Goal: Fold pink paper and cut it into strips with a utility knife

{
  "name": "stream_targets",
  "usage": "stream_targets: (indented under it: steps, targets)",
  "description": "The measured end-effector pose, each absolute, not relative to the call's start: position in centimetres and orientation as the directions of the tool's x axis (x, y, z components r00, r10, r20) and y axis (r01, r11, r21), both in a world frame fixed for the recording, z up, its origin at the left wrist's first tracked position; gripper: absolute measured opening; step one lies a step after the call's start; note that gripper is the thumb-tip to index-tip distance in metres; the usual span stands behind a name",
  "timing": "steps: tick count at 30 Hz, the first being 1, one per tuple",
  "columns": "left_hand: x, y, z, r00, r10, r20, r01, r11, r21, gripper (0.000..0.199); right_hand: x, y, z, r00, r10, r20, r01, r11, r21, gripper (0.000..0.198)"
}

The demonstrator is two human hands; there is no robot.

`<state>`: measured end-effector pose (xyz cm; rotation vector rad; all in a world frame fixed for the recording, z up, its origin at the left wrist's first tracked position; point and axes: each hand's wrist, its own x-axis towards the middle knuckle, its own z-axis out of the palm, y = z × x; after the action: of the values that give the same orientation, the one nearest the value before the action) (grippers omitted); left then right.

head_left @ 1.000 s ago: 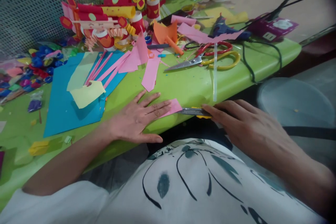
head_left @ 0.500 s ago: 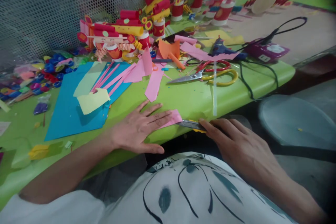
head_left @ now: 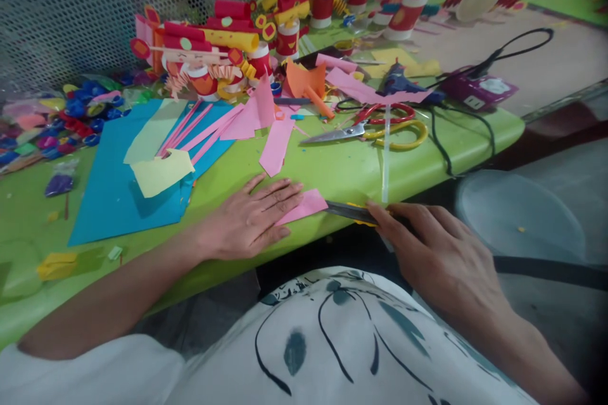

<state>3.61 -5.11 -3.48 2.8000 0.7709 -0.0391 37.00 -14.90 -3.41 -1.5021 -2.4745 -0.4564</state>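
Observation:
Flat on the near edge of the green table, my left hand (head_left: 254,218) presses down a small piece of pink paper (head_left: 311,204); its fingers are stretched out and cover the paper's left part. My right hand (head_left: 430,247) is closed around a utility knife (head_left: 349,212) with a dark blade and yellow handle parts. The blade points left, and its tip is at the right end of the pink paper. Most of the knife's handle is hidden in my fingers.
Beyond my hands on the table (head_left: 332,171) lie scissors (head_left: 394,130), a hot glue gun (head_left: 403,85), pink strips (head_left: 278,142) and blue sheets (head_left: 118,183). Paper-and-cup models (head_left: 287,38) stand along the mesh at the back. A purple power box (head_left: 479,88) with cables sits right.
My left thumb has drawn in closer to the fingers. The knife has shifted slightly rightward relative to the paper, and the whole view has tilted a little.

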Motion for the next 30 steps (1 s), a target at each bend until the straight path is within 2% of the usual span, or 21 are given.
stream_targets:
  steps: [5,10,16,30]
  targets:
    - [4.0,-5.2,-3.3,0.845,0.527,-0.085,0.532,-0.817,0.221,0.058,36.7,-14.7,-4.0,-0.436,0.829,0.350,0.898,0.427,0.107,0.050]
    - [4.0,-5.1,-3.2,0.845,0.525,-0.099,0.533,-0.813,0.235,0.056,36.8,-14.1,-4.2,-0.444,0.836,0.322,0.890,0.453,0.054,0.048]
    - [3.6,-5.1,-3.5,0.863,0.503,-0.052,0.502,-0.840,0.208,0.056,36.9,-13.8,-4.0,-0.487,0.830,0.272,0.856,0.515,-0.040,0.048]
    - [3.9,-5.0,-3.6,0.861,0.508,-0.036,0.502,-0.835,0.226,0.055,37.9,-12.9,-3.7,-0.517,0.825,0.227,0.833,0.546,-0.087,0.056]
